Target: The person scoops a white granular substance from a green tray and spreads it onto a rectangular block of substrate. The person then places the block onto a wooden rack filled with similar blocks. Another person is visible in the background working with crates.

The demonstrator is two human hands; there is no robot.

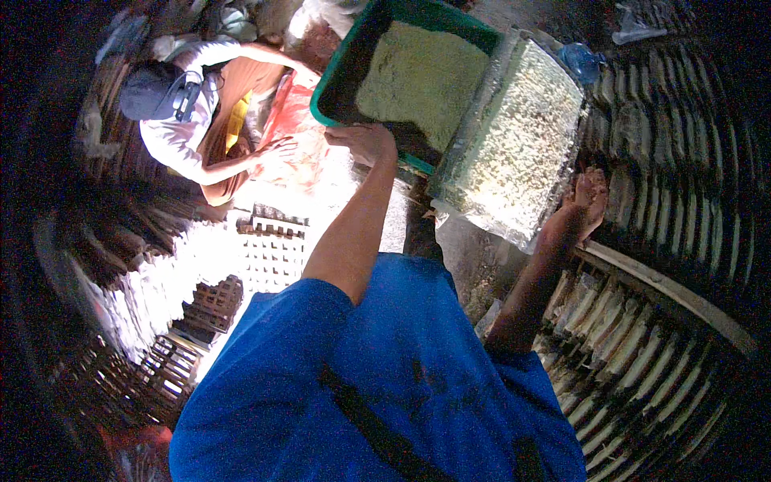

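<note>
My left hand point(368, 143) is closed at the near rim of a green rectangular tub point(405, 159), its fingers bent over the edge toward the left. A pale greenish powder or meal point(422, 84) lies in the tub. Right beside the tub is a shallow tray point(450, 181) with a clear plastic-like lining, spread with whitish crumbly material point(526, 128). Close to the tray's right side is my right hand point(590, 197), with its fingers partly bent and pale residue on them. Nothing shows in that hand.
At the left, a person in a cap point(173, 100) sits with both hands on a red sheet point(293, 132). A perforated crate point(273, 249) stands nearer me. Ridged stacks point(666, 153) and a long wooden edge point(666, 293) line the right. Blue plastic point(582, 63) lies behind the tray.
</note>
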